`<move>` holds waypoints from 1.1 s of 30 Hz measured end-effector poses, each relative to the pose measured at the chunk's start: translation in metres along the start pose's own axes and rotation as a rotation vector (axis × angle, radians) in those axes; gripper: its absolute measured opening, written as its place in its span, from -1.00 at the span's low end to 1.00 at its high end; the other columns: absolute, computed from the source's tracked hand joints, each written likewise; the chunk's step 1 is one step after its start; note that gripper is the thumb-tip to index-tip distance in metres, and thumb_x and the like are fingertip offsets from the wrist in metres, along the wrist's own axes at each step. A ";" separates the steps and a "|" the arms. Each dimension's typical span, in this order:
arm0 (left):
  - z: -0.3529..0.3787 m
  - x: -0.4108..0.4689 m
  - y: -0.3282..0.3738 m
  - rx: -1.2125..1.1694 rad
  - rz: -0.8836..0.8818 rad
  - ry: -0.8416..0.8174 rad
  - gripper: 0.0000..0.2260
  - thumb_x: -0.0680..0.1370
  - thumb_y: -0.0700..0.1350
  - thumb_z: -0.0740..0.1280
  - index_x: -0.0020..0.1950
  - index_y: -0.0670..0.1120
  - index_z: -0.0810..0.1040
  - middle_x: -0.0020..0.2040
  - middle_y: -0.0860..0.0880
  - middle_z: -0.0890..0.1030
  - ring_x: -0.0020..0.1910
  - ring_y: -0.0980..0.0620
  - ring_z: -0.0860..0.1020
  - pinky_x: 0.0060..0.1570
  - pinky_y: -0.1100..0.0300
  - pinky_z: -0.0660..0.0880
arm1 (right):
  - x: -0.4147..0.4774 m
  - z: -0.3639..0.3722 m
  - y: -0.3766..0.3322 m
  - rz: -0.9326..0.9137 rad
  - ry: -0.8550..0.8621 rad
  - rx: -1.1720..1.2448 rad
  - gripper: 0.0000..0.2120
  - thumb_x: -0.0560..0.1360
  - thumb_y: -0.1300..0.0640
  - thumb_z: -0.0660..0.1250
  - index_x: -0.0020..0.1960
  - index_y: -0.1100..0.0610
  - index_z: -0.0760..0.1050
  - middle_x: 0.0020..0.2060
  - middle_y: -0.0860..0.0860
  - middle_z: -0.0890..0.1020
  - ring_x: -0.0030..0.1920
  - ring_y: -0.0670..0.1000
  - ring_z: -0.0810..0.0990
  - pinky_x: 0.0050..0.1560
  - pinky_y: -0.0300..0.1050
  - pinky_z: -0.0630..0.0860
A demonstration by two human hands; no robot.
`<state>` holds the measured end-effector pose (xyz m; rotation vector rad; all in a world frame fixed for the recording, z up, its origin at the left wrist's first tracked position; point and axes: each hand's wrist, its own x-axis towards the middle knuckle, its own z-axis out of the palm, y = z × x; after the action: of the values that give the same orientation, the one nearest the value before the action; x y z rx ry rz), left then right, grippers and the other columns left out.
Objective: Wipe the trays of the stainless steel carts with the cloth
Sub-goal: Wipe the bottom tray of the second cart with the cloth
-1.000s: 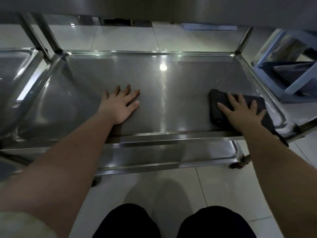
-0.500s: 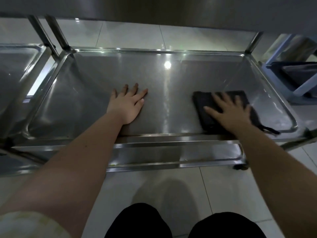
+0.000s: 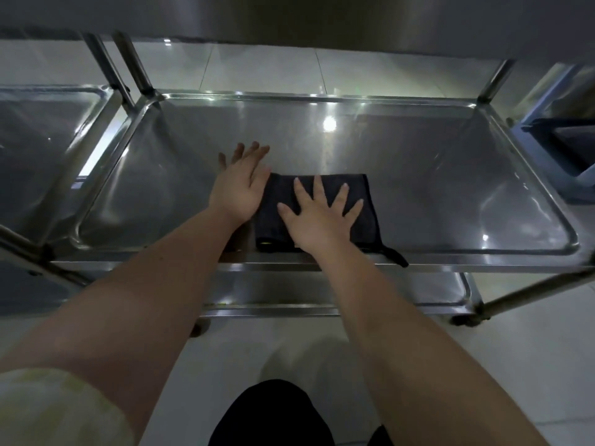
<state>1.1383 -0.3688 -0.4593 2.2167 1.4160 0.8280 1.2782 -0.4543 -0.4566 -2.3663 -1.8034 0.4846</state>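
Observation:
A folded dark cloth (image 3: 280, 201) lies flat on the middle tray (image 3: 434, 175) of a stainless steel cart, near the tray's front rim. My right hand (image 3: 317, 217) presses on the cloth with fingers spread and straight. My left hand (image 3: 240, 185) rests flat on the bare steel just left of the cloth, its thumb side touching the cloth's edge. A small loop of the cloth hangs over the front rim at the right.
A second steel cart tray (image 3: 48, 149) stands to the left, its upright posts (image 3: 128, 66) between the two carts. A lower tray (image 3: 428, 288) shows under the front rim. A blue bin (image 3: 560, 149) sits at the right. Pale floor tiles lie below.
My right hand has slid the cloth leftward along the front of the tray, from the right end to the middle, up against my left hand. The left hand has stayed flat.

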 end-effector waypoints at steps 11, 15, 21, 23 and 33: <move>0.049 -0.032 0.057 0.528 -0.011 -0.336 -0.38 0.51 0.47 -0.17 0.55 0.34 -0.10 0.61 0.11 -0.06 0.58 -0.07 -0.11 0.31 -0.40 -0.39 | 0.008 -0.023 0.106 0.006 0.077 0.112 -0.51 0.66 -0.17 -0.12 0.58 -0.20 -0.04 0.59 -0.12 0.02 0.57 0.18 -0.12 0.51 0.10 -0.24; -0.024 -0.030 -0.035 0.610 -0.181 -0.272 -0.31 0.40 0.53 -0.25 0.52 0.39 -0.11 0.61 0.12 -0.02 0.58 -0.08 -0.07 0.36 -0.45 -0.25 | 0.010 -0.017 0.104 0.003 0.032 -0.172 -0.39 0.53 -0.42 -0.18 0.54 -0.31 -0.17 0.59 -0.10 -0.14 0.55 0.25 -0.22 0.47 0.20 -0.30; -0.042 -0.030 -0.054 0.596 -0.181 -0.322 -0.28 0.30 0.58 -0.33 0.46 0.47 -0.21 0.61 0.13 -0.08 0.58 -0.11 -0.14 0.33 -0.49 -0.26 | 0.011 0.001 0.043 -0.079 0.013 -0.258 -0.44 0.54 -0.38 -0.24 0.51 -0.33 -0.25 0.56 -0.20 -0.22 0.53 0.33 -0.22 0.35 0.51 -0.21; -0.044 -0.032 -0.056 0.589 -0.189 -0.323 -0.32 0.34 0.57 -0.29 0.46 0.48 -0.21 0.61 0.11 -0.08 0.58 -0.13 -0.15 0.33 -0.51 -0.24 | 0.013 0.007 0.020 -0.149 -0.013 -0.264 -0.46 0.55 -0.37 -0.28 0.49 -0.35 -0.31 0.56 -0.22 -0.22 0.52 0.34 -0.24 0.31 0.55 -0.25; -0.004 -0.045 -0.001 0.527 -0.116 -0.387 -0.23 0.27 0.62 -0.27 0.47 0.47 -0.17 0.61 0.13 -0.16 0.56 -0.17 -0.23 0.24 -0.48 -0.40 | 0.016 0.011 0.024 -0.120 -0.011 -0.291 -0.48 0.64 -0.15 -0.09 0.56 -0.23 -0.14 0.55 -0.24 -0.24 0.53 0.29 -0.26 0.32 0.58 -0.23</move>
<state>1.1212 -0.4090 -0.4693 2.4472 1.6706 -0.0377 1.3002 -0.4471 -0.4765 -2.4132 -2.1351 0.2339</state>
